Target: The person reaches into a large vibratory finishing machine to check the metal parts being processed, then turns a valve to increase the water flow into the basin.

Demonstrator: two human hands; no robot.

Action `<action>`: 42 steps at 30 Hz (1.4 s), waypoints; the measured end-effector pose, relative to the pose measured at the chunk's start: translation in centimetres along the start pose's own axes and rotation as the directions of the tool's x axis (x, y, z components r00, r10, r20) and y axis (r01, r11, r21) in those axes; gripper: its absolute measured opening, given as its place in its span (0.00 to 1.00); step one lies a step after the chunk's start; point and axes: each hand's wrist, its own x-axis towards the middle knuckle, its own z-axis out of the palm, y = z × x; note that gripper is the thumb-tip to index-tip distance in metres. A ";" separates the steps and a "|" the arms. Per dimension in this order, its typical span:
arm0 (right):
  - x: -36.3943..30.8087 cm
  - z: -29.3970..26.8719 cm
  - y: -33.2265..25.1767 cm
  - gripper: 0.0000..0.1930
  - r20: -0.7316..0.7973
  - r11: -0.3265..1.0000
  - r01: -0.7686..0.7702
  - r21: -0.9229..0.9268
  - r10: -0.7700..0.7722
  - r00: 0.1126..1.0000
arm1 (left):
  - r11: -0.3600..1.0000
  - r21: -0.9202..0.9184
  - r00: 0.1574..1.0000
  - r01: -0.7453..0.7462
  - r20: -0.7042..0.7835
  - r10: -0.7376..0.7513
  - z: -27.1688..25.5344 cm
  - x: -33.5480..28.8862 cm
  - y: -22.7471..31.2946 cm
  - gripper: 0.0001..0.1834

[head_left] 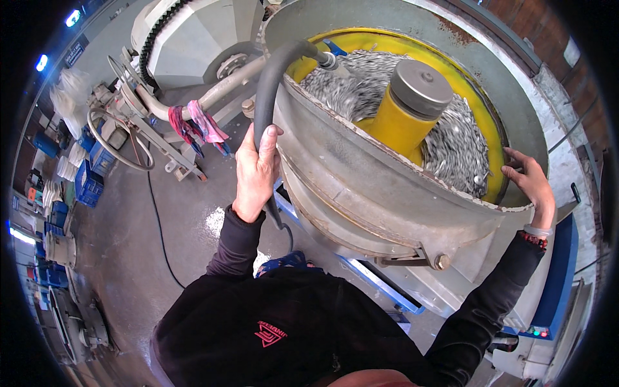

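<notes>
My left hand (255, 173) is wrapped around a thick dark hose (266, 97), which arches up and over the near rim of a large round tub (380, 187). A metal end fitting (329, 60) with a blue lever (333, 48) points down into the tub. Inside, many small silvery metal pieces (361, 80) lie around a yellow centre post (403, 122) with a grey metal cap (422, 87); the pieces look smeared by motion. My right hand (532, 184) reaches over the rim at the right, fingers apart near the yellow lining (495, 164), holding nothing.
Left of the tub, a pale pipe (225, 90) carries pink and red rags (196, 126). A thin black cable (158, 222) runs across the grey floor (193, 226). Blue crates (88, 184) stand farther left. A blue frame (380, 284) shows beneath the tub.
</notes>
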 end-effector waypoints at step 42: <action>0.0 0.0 0.2 0.24 -0.014 0.999 0.015 -0.040 -0.015 1.000 | 0.996 -0.054 0.997 0.073 0.028 -0.072 -0.5 0.0 0.3 0.18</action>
